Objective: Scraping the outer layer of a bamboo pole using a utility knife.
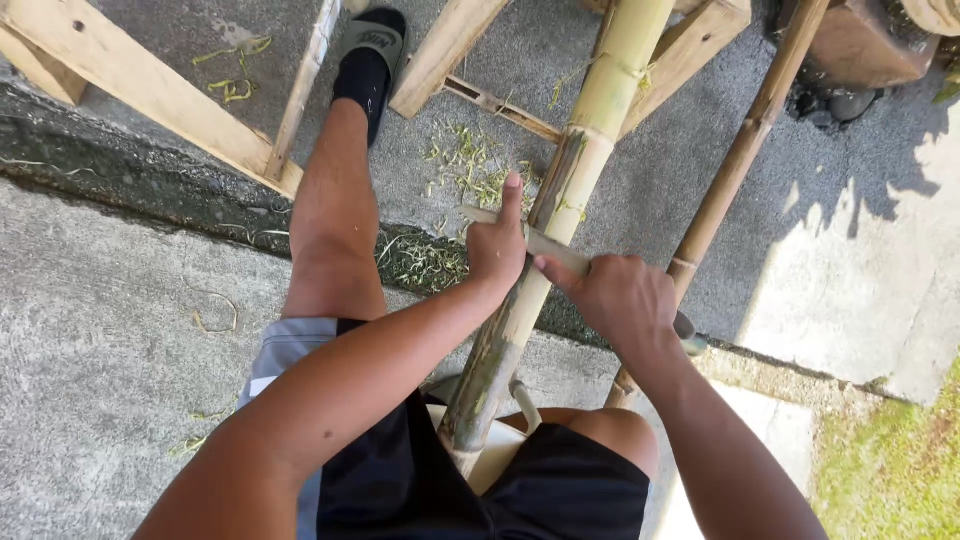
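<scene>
wooden frame beams (150,95) up-left of the hands | green shavings (470,165) on concrete just above them | thin brown pole (735,160) to their right | black sandal (368,55) far up-left | grass patch (895,465) down-right | rocks (850,100) far up-right

A single camera, worn on the person's head, looked steeply down — almost straight along the body. It sat close: both forearms, the shorts and one outstretched leg filled the lower and middle picture. The view faced forward over the concrete ground (110,330), reaching a wooden frame (150,100) at the top edge — no second view.
</scene>
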